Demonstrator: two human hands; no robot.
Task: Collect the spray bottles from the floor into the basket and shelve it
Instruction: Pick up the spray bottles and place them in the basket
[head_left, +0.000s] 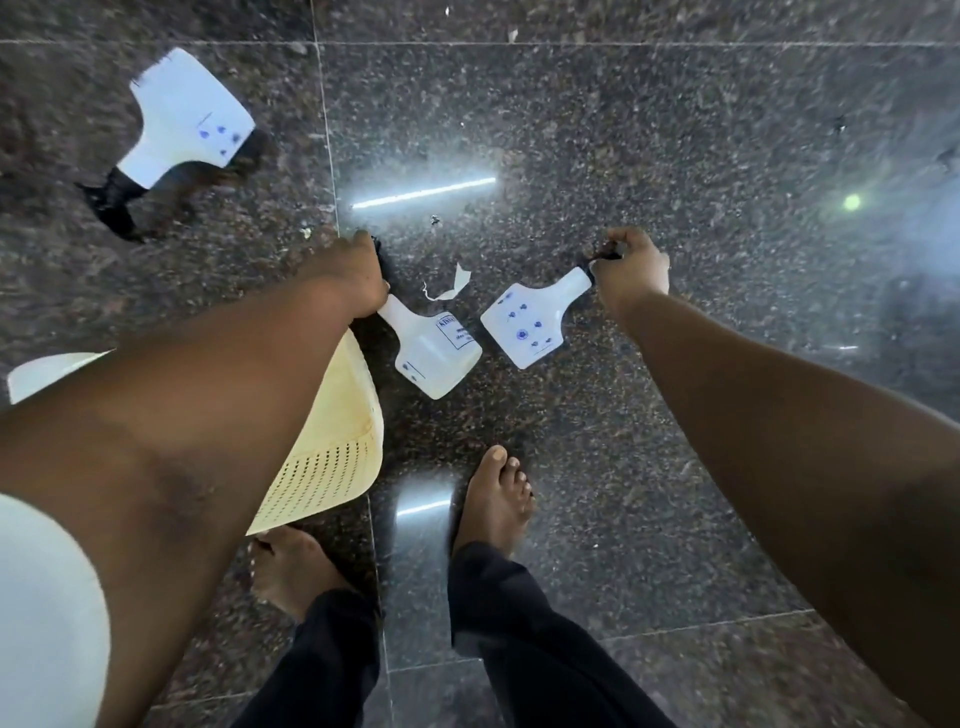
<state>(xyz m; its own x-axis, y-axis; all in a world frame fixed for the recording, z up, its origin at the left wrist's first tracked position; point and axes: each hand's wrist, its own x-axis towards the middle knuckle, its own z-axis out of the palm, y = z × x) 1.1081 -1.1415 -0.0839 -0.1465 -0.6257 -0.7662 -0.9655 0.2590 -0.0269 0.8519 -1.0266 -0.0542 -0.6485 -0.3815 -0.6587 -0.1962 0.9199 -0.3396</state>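
Three white spray bottles with black trigger heads are in view over a dark granite floor. My left hand (353, 275) is closed around the black head of the middle bottle (434, 351). My right hand (631, 270) grips the black head of the bottle to its right (527, 325), which bears blue marks. A third bottle (182, 124) lies on the floor at the far left. The cream perforated basket (337, 457) sits under my left forearm, which hides most of it.
My two bare feet (496, 499) stand on the floor below the bottles, with dark trouser legs. A small torn white scrap (452, 286) lies between my hands. Ceiling lights reflect off the polished tiles. A white sleeve shows at the lower left.
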